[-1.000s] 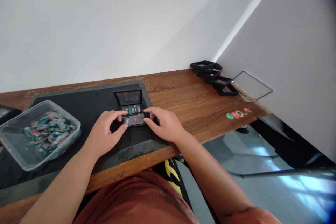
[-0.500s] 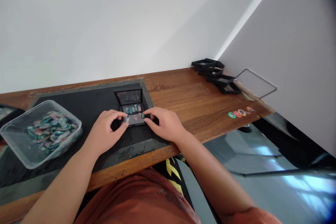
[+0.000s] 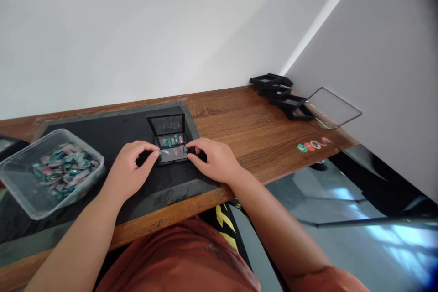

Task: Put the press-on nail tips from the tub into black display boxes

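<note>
A small black case (image 3: 169, 159) stands on the dark mat with its clear-windowed lid (image 3: 167, 124) raised. Inside, a row of teal and patterned false nails (image 3: 171, 140) lies at the back, and a pale one (image 3: 166, 152) and a pink one (image 3: 175, 152) lie in front. My left hand (image 3: 132, 169) has thumb and forefinger pinched at the case's left edge; what sits between the tips is too small to make out. My right hand (image 3: 215, 159) grips the right edge of the case between thumb and fingers, beside a greenish nail.
To the left stands a clear plastic tub (image 3: 32, 212) heaped with loose false nails (image 3: 66, 169). Several black cases (image 3: 284, 96) are piled against the wall at the back right, by a thin wire frame (image 3: 337, 125). Round stickers (image 3: 310, 146) mark the wooden tabletop (image 3: 232, 118) near its right edge.
My left hand has drawn back slightly to the left, off the pale nail, which now shows uncovered in the case. My right hand stays at the right edge.
</note>
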The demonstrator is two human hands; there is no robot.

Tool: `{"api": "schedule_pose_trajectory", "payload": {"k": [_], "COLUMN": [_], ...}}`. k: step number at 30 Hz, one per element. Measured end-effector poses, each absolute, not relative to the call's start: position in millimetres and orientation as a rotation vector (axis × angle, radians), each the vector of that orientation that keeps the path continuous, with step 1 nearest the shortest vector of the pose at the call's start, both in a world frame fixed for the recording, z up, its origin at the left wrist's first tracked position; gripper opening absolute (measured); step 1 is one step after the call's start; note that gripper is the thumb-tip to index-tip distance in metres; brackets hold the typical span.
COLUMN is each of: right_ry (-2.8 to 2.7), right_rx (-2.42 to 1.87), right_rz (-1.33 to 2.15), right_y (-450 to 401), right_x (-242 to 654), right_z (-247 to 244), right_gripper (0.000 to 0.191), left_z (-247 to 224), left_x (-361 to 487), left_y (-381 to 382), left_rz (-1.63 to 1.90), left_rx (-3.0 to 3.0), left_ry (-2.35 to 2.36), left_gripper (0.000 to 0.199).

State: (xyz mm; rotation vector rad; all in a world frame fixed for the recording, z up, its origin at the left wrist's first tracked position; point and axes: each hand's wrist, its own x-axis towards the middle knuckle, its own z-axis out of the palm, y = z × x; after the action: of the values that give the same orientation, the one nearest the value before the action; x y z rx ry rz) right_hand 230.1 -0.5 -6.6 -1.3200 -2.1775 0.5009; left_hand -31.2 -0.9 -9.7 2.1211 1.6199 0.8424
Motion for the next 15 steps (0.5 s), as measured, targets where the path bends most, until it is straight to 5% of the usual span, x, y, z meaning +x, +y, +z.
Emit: {"api": "schedule_pose_trajectory", "payload": {"k": [15], "right_ry": [-2.193], "right_rx": [-1.303], "right_rz": [0.48], "right_y": [0], "right_x": [230], "right_z": [-7], "right_gripper": [0.024], "left_z": [-9], "left_x": [-19], "left_y": [7], "left_rz": [0.798], "left_rx": [2.337], "left_ry": [1.609], "left_gripper": [0.027]}}
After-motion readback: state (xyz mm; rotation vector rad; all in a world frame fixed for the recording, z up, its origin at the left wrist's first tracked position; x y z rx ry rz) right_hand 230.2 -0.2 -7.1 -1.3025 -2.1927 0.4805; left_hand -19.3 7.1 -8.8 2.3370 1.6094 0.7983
